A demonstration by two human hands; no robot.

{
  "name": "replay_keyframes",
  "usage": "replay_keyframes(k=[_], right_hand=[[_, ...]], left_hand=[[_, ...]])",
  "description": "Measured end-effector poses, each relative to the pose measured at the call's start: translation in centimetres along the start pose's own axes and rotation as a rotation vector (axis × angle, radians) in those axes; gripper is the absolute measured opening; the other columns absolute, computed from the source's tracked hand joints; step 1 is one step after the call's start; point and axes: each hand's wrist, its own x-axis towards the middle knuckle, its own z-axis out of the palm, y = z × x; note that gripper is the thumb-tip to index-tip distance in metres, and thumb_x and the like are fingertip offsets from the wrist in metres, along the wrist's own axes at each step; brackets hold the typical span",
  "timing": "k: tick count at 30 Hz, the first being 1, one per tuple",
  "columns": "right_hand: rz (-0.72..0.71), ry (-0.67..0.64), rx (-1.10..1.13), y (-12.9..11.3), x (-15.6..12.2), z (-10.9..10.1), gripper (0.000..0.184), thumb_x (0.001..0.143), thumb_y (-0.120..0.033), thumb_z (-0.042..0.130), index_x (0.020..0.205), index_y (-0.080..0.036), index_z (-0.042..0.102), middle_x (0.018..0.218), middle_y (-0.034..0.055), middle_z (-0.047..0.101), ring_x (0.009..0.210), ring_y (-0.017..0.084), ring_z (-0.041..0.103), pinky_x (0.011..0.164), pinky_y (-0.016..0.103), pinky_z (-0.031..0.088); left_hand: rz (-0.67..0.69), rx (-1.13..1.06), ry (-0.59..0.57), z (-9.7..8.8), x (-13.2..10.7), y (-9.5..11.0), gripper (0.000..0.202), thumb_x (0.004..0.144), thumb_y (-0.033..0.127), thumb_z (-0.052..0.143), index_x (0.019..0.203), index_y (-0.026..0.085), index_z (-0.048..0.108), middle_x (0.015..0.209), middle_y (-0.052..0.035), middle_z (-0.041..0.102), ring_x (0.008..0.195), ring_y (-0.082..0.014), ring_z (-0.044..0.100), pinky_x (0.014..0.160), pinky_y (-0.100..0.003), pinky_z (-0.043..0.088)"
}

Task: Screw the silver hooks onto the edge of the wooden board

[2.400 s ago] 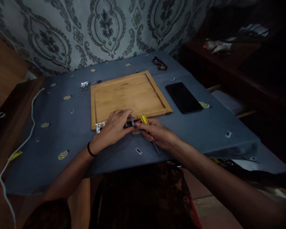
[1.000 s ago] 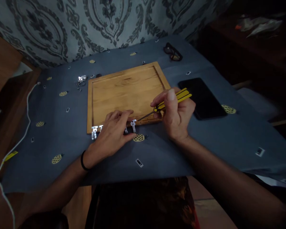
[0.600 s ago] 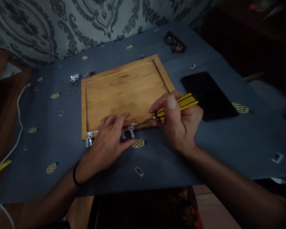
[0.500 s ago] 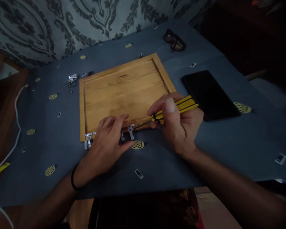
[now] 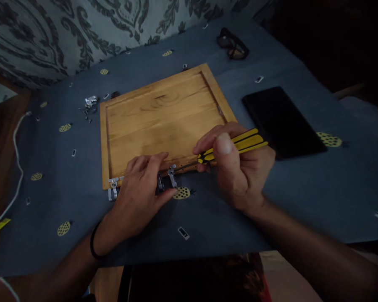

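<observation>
My right hand [image 5: 242, 172] is closed around a screwdriver [image 5: 245, 140] with a yellow and black handle. Its thin shaft points left, and the tip reaches a metal hinge [image 5: 173, 176] at the near edge of a framed wooden panel [image 5: 157, 121]. Over that same edge rests my left hand [image 5: 138, 188], index finger and thumb apart around the hinge. The thumb lies close to the hinge's lower end; whether it touches is unclear. Another hinge [image 5: 113, 188] sits at the panel's near left corner. Beside my left index finger a metal piece [image 5: 160, 182] is partly hidden.
Loose metal hardware [image 5: 90, 102] lies left of the panel. A black tablet-like device [image 5: 283, 121] is to the right, with dark-framed glasses [image 5: 233, 44] behind. A white cable [image 5: 19, 163] runs down the left side of the blue patterned tablecloth [image 5: 220, 222].
The view has shifted slightly. Both hands keep nearly the same place on the panel, with the screwdriver tip still at the hinge.
</observation>
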Motion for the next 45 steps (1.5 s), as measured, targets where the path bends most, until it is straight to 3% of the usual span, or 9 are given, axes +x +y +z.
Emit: replay_keyframes(k=[7, 21, 30, 45], right_hand=[[0.056, -0.016, -0.041, -0.14, -0.12, 0.01, 0.050, 0.097, -0.066, 0.052, 0.070, -0.024, 0.060, 0.066, -0.0016, 0.060, 0.052, 0.011, 0.054, 0.051, 0.033, 0.044], [-0.019, -0.051, -0.064, 0.11, -0.21, 0.06, 0.041, 0.102, -0.051, 0.053, 0.075, -0.021, 0.060, 0.068, -0.0032, 0.057, 0.053, 0.009, 0.051, 0.053, 0.032, 0.039], [0.044, -0.067, -0.113, -0.09, -0.22, 0.09, 0.042, 0.099, -0.055, 0.054, 0.072, -0.023, 0.057, 0.066, -0.0022, 0.057, 0.053, 0.011, 0.050, 0.054, 0.032, 0.039], [-0.111, -0.131, -0.111, 0.28, -0.25, -0.30, 0.027, 0.102, -0.031, 0.053, 0.076, -0.023, 0.054, 0.069, -0.0023, 0.059, 0.057, 0.010, 0.054, 0.059, 0.030, 0.043]], left_hand=[[-0.012, -0.010, -0.004, 0.03, 0.05, -0.05, 0.071, 0.081, 0.028, 0.085, 0.138, 0.027, 0.044, 0.123, -0.0041, 0.072, 0.118, -0.0310, 0.061, 0.103, -0.049, 0.048], [-0.004, 0.010, -0.018, -0.02, -0.05, -0.03, 0.070, 0.082, 0.028, 0.084, 0.138, 0.024, 0.043, 0.124, -0.0045, 0.071, 0.119, -0.0300, 0.060, 0.105, -0.048, 0.046], [-0.002, 0.001, -0.013, -0.09, 0.08, 0.01, 0.068, 0.082, 0.026, 0.083, 0.137, 0.025, 0.044, 0.123, -0.0047, 0.072, 0.118, -0.0307, 0.061, 0.104, -0.048, 0.046], [0.042, 0.067, 0.003, -0.70, -0.07, -0.38, 0.060, 0.084, 0.031, 0.081, 0.135, 0.022, 0.050, 0.127, -0.0095, 0.066, 0.122, -0.0304, 0.057, 0.105, -0.047, 0.049]])
